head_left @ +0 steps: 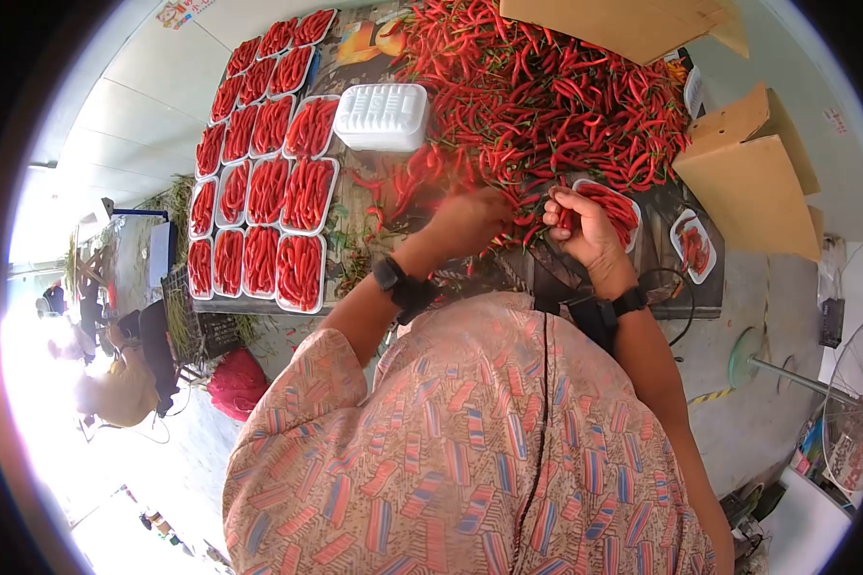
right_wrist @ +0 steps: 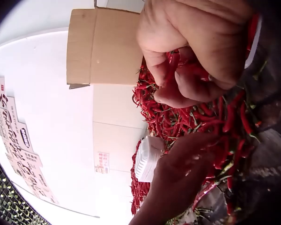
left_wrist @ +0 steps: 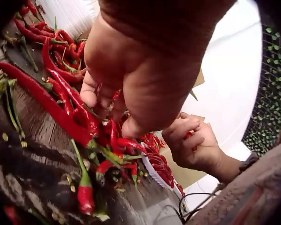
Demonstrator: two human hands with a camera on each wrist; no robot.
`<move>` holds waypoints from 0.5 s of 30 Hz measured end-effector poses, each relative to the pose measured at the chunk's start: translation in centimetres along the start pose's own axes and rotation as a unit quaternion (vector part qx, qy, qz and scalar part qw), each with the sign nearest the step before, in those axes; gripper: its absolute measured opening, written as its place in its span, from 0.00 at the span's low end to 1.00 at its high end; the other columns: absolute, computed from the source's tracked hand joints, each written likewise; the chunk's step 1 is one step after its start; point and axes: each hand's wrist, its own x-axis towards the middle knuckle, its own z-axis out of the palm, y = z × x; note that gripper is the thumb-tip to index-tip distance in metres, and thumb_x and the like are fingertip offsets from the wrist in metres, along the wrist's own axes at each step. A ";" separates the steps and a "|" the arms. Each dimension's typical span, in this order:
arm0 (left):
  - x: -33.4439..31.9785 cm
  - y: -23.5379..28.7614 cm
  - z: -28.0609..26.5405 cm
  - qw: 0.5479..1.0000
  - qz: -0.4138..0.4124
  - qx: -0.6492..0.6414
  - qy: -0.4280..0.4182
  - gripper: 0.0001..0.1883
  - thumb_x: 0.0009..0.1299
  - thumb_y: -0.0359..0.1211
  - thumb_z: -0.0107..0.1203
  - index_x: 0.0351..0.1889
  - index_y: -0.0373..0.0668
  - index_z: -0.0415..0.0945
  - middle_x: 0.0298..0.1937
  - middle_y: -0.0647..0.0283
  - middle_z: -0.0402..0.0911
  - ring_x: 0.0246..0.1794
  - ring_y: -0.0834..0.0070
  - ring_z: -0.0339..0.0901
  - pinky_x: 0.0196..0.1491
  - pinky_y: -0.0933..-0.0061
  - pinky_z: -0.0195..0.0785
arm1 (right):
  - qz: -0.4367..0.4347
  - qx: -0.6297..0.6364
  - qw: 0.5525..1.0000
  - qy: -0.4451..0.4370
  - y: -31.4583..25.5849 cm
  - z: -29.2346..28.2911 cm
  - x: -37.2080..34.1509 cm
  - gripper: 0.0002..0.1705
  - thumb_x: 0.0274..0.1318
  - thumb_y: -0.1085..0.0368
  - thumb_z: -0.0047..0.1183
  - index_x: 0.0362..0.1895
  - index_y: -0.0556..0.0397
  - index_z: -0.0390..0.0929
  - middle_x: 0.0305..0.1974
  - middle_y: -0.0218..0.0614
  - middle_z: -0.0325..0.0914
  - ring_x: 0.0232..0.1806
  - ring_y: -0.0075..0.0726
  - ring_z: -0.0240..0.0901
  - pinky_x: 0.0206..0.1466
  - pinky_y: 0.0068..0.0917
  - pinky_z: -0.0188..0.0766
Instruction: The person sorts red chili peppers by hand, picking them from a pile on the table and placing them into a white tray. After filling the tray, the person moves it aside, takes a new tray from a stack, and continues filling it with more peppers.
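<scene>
My right hand point(head_left: 585, 230) is curled round red chili peppers point(right_wrist: 174, 58), which show between the fingers and thumb in the right wrist view. It is beside a white tray point(head_left: 638, 225) of chilies near the table's front edge. My left hand point(head_left: 470, 225), blurred in the head view, reaches into loose chilies at the near side of the big pile point(head_left: 566, 96). From the left wrist, its thumb and fingers are apart and bent loosely down among red chilies point(left_wrist: 61, 108); the fingertips are partly hidden.
Rows of white trays point(head_left: 322, 278) filled with chilies cover the table's left side. A stack of white trays point(head_left: 382, 115) stands beside them. At right are a small tray point(head_left: 686, 218) with some red pieces and a cardboard box point(head_left: 748, 163). Another cardboard box point(head_left: 623, 24) is at the back.
</scene>
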 end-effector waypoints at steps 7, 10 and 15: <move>1.7 -1.7 -3.2 0.994 -0.042 0.096 0.024 0.08 0.63 0.34 0.51 0.35 0.47 0.80 0.37 0.65 0.78 0.42 0.68 0.76 0.40 0.65 0.73 | -0.027 -0.004 1.000 -0.009 0.1 -0.1 -0.6 0.06 0.62 0.64 0.49 0.41 0.49 0.73 0.32 0.30 0.70 0.31 0.27 0.68 0.21 0.16 0.61; 2.0 -1.7 -6.0 0.988 -0.023 0.155 -0.001 0.09 0.63 0.36 0.51 0.37 0.52 0.81 0.38 0.69 0.78 0.44 0.70 0.76 0.40 0.68 0.74 | -0.028 -0.002 1.000 -0.001 0.1 0.3 -0.7 0.06 0.62 0.63 0.49 0.40 0.49 0.73 0.32 0.30 0.70 0.30 0.26 0.68 0.21 0.16 0.61; 1.2 0.9 -8.6 0.960 -0.161 0.223 -0.042 0.07 0.61 0.39 0.55 0.35 0.57 0.81 0.38 0.69 0.78 0.47 0.70 0.75 0.43 0.65 0.74 | -0.025 -0.006 1.000 0.011 0.1 0.0 -0.7 0.07 0.63 0.61 0.49 0.39 0.48 0.73 0.31 0.28 0.70 0.28 0.24 0.67 0.21 0.16 0.60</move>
